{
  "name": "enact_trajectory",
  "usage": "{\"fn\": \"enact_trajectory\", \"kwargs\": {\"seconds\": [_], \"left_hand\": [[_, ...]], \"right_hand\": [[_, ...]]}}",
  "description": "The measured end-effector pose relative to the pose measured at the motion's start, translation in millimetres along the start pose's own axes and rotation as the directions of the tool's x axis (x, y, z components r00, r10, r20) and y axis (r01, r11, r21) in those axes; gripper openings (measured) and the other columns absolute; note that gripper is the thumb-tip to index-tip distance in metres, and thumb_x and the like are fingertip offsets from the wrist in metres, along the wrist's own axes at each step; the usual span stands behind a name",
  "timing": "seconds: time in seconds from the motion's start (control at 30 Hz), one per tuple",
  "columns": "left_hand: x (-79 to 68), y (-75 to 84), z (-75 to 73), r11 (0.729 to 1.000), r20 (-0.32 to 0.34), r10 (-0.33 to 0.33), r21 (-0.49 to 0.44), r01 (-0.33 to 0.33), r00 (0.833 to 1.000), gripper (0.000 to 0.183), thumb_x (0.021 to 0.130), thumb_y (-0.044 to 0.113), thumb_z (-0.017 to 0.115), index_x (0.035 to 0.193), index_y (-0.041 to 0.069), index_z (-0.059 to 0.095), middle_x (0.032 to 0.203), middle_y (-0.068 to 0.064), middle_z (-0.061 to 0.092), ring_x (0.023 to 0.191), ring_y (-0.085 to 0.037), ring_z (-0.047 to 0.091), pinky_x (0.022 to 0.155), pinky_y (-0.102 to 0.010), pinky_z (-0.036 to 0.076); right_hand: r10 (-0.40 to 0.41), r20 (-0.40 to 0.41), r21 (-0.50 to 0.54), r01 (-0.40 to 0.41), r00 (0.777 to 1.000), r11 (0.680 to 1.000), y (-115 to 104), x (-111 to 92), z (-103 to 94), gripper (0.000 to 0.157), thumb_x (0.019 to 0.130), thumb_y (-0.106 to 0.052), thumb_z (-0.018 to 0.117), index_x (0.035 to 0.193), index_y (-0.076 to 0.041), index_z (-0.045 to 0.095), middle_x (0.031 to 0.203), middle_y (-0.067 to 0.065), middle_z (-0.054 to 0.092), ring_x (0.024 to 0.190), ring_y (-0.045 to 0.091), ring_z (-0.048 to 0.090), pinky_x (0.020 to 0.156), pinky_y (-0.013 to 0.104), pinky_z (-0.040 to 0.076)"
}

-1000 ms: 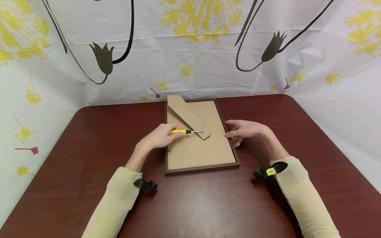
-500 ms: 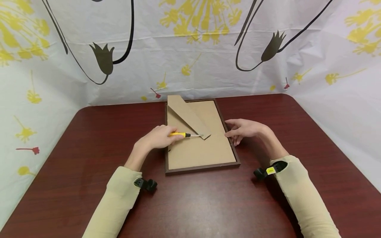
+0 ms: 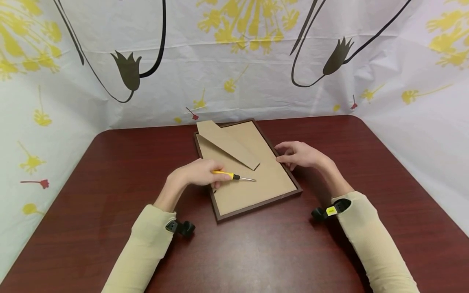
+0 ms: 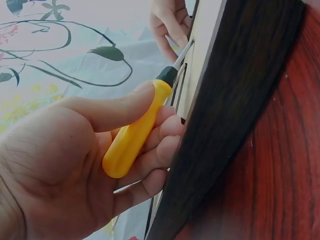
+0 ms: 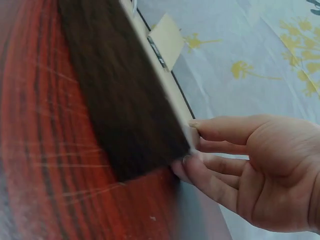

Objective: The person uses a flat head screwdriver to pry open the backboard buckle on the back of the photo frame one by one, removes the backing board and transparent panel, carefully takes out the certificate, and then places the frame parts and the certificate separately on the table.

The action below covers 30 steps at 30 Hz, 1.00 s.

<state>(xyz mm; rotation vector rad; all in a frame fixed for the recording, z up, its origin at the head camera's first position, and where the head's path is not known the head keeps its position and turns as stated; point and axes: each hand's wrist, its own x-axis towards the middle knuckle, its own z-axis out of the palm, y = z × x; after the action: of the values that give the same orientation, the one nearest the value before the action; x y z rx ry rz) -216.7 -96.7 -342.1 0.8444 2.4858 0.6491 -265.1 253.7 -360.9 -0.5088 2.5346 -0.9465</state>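
On the left, the left hand grasps a yellow screwdriver by its handle, fingertips at the left side of the frame, the shaft pointing right over the tan board; whether its tip touches is unclear. The frame lies board-up and askew on the worktop, by the middle of the far edge, its stand slanting from the far left corner toward the worktop's right edge. Rightmost, the right hand pinches the frame's right side between thumb and fingers.
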Motion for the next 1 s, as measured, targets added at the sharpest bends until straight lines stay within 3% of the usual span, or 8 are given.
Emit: {"fn": "enact_trajectory", "kwargs": {"seconds": [0.2, 0.33, 0.5, 0.6, 0.8, 1.0], "left_hand": [[-0.4, 0.5, 0.5, 0.987, 0.053, 0.075, -0.143, -0.067, 0.996, 0.03, 0.102, 0.033, 0.061, 0.083, 0.011, 0.066, 0.071, 0.001, 0.067, 0.071, -0.018, 0.063, 0.068, -0.028, 0.045], [0.3, -8.2, 0.0, 0.976, -0.01, 0.096, -0.195, -0.096, 0.995, 0.026, 0.103, 0.029, 0.061, 0.089, 0.008, 0.066, 0.074, -0.002, 0.065, 0.07, -0.017, 0.058, 0.068, -0.028, 0.045], [0.2, -19.0, -3.3, 0.989, -0.157, 0.074, -0.113, -0.093, 0.985, 0.021, 0.102, 0.027, 0.063, 0.094, 0.008, 0.067, 0.076, -0.002, 0.06, 0.068, -0.014, 0.05, 0.065, -0.03, 0.042], [1.9, -22.9, -3.9, 0.995, -0.198, 0.06, -0.073, -0.075, 0.978, 0.02, 0.103, 0.028, 0.062, 0.097, 0.01, 0.066, 0.074, 0.0, 0.054, 0.067, -0.013, 0.047, 0.066, -0.03, 0.04], [4.1, -25.4, -3.2, 0.998, -0.21, 0.056, -0.007, -0.059, 0.976, 0.021, 0.103, 0.033, 0.061, 0.099, 0.013, 0.066, 0.072, 0.002, 0.049, 0.067, -0.014, 0.044, 0.066, -0.031, 0.037], [0.4, -24.3, -5.4, 0.998, -0.17, 0.036, 0.052, -0.028, 0.985, 0.026, 0.101, 0.04, 0.062, 0.087, 0.018, 0.062, 0.071, 0.003, 0.048, 0.067, -0.013, 0.044, 0.067, -0.032, 0.037]], "right_hand": [[-0.033, -0.071, -0.08, 0.027, 0.997, 0.996, -4.1, 1.0, 3.5, 0.047, 0.1, -0.026, 0.066, 0.138, -0.001, 0.056, 0.089, 0.009, 0.069, 0.069, 0.021, 0.066, 0.073, 0.043, 0.055], [0.011, -0.025, -0.073, -0.012, 1.0, 0.997, -6.2, -2.8, 1.4, 0.046, 0.099, -0.03, 0.067, 0.133, -0.002, 0.055, 0.095, 0.011, 0.067, 0.071, 0.022, 0.067, 0.076, 0.042, 0.055], [0.048, 0.104, -0.048, -0.043, 0.993, 0.998, -7.0, -8.8, -4.9, 0.051, 0.096, -0.031, 0.07, 0.133, -0.002, 0.049, 0.099, 0.013, 0.066, 0.073, 0.025, 0.068, 0.077, 0.041, 0.056], [0.042, 0.16, -0.051, -0.035, 0.986, 0.998, -7.1, -11.4, -8.2, 0.055, 0.096, -0.03, 0.071, 0.136, -0.001, 0.046, 0.1, 0.014, 0.066, 0.074, 0.025, 0.068, 0.076, 0.04, 0.057], [0.032, 0.213, -0.046, -0.023, 0.976, 0.999, -8.3, -14.8, -12.1, 0.061, 0.096, -0.026, 0.071, 0.142, 0.001, 0.042, 0.098, 0.013, 0.066, 0.076, 0.025, 0.069, 0.077, 0.04, 0.057], [-0.016, 0.17, -0.037, 0.023, 0.985, 0.999, -5.1, -12.5, -10.7, 0.052, 0.097, -0.026, 0.069, 0.136, 0.004, 0.051, 0.1, 0.014, 0.068, 0.075, 0.024, 0.069, 0.075, 0.041, 0.057]]}}
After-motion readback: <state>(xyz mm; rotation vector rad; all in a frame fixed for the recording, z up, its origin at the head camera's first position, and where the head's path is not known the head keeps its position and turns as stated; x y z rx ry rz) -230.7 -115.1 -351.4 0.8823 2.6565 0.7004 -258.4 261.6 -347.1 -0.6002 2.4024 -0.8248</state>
